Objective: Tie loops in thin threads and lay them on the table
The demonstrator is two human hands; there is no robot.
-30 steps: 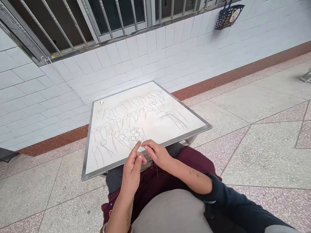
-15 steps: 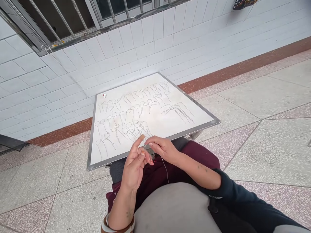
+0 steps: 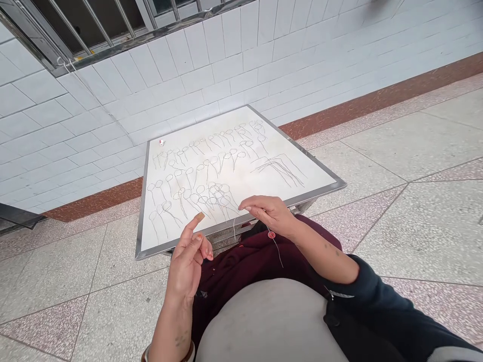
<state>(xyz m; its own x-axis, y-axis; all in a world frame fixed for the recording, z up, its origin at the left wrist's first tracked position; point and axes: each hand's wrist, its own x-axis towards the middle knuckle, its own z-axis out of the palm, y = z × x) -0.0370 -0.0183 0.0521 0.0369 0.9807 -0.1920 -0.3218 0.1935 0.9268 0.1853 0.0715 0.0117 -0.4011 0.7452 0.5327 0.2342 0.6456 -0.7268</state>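
My right hand [image 3: 266,211] is just past the table's front edge, pinching a thin pale wire [image 3: 234,229] between thumb and fingers. One end of the wire droops on the left of the fingertips; the other trails below the palm. A small red round piece like a button [image 3: 271,235] hangs on that trailing part. My left hand [image 3: 190,256] is raised over my lap, apart from the wire, index finger stretched out and the other fingers curled near the thumb. I see nothing between its fingers. Rows of looped thin wires [image 3: 189,172] lie on the white tabletop [image 3: 222,120].
A bundle of straighter wires [image 3: 281,168] lies at the table's right side. One small red and white item [image 3: 162,143] sits near the far left corner. Behind the table stands a tiled wall [image 3: 162,95] with a barred window [image 3: 109,25].
My hands have drawn apart: the left moved left and down, releasing the wire, while the right shifted right with it. The red piece on the wire now shows below the right hand.
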